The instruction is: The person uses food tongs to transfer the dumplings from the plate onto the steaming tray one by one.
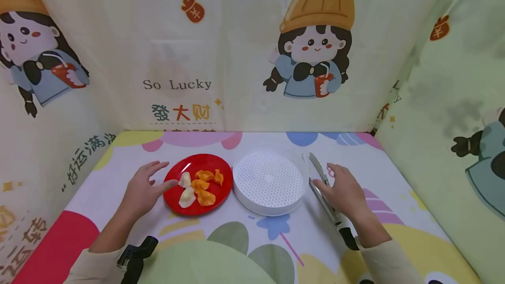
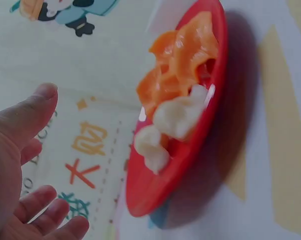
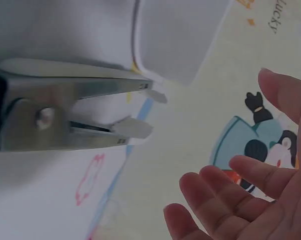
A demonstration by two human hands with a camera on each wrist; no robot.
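A red plate (image 1: pixel 197 161) holds several orange dumplings (image 1: pixel 206 197) and two white dumplings (image 1: pixel 187 197). At the plate's left side hovers my left hand (image 1: pixel 143 192), fingers spread and holding nothing; its thumb appears over the rim in the head view, while the left wrist view shows a gap between it and the plate (image 2: pixel 140 200). To the right of a round white perforated tray (image 1: pixel 272 209) lie metal tongs (image 1: pixel 325 203) with a black handle end, arms parted. My right hand (image 1: pixel 344 192) hangs beside them, relaxed and not gripping them.
The plate and the white tray stand side by side, nearly touching. A patterned cloth (image 1: pixel 272 257) covers the table. Printed fabric walls (image 1: pixel 244 56) enclose it at the back and both sides.
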